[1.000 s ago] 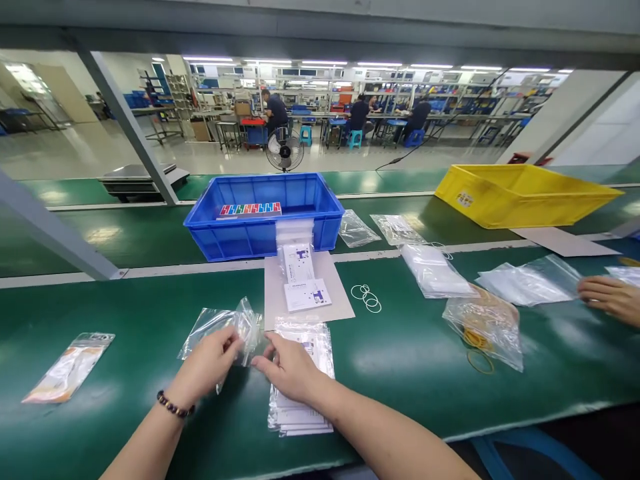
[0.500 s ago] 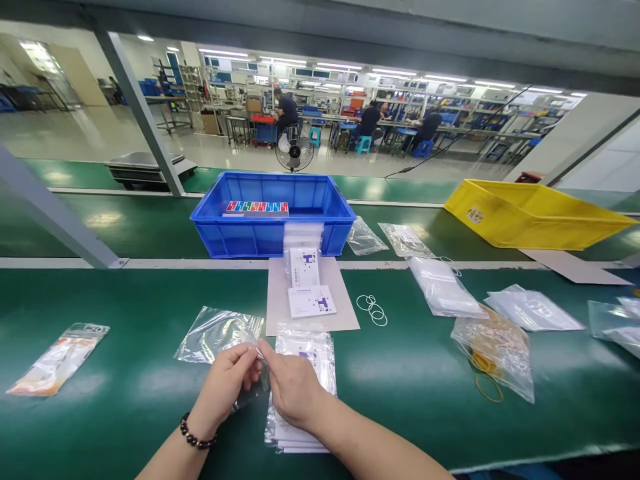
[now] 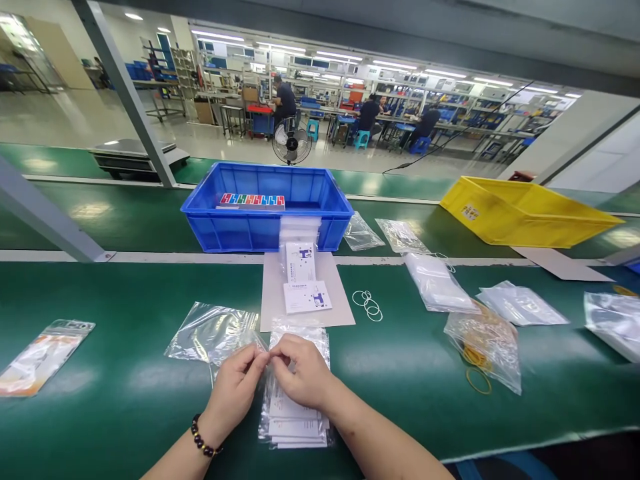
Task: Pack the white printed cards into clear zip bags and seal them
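Note:
My left hand [image 3: 237,383], with a beaded bracelet on its wrist, is closed in a pinch at the edge of a clear plastic bag [image 3: 213,331]. Fingertip to fingertip with it, my right hand [image 3: 304,373] pinches the same edge; the fingers partly hide the grip. Under my right hand lies a stack of bagged white booklets [image 3: 295,427]. Beyond the hands, a white printed booklet [image 3: 307,297] rests on a grey card sheet [image 3: 340,307]. Behind it, more printed booklets [image 3: 301,262] in clear wrap lean near the blue bin.
A blue bin [image 3: 265,233] holding colourful boxes stands behind. White rubber bands [image 3: 369,305], plastic bag packs [image 3: 440,283] and a bag of yellow rubber bands [image 3: 485,343] lie to the right. An orange-white pouch [image 3: 45,357] is at left. A yellow bin [image 3: 525,213] sits back right.
My fingers have shifted slightly right along the bag's edge, and my right fingers are now more curled. The whole view has moved a little. The booklets stay where they were.

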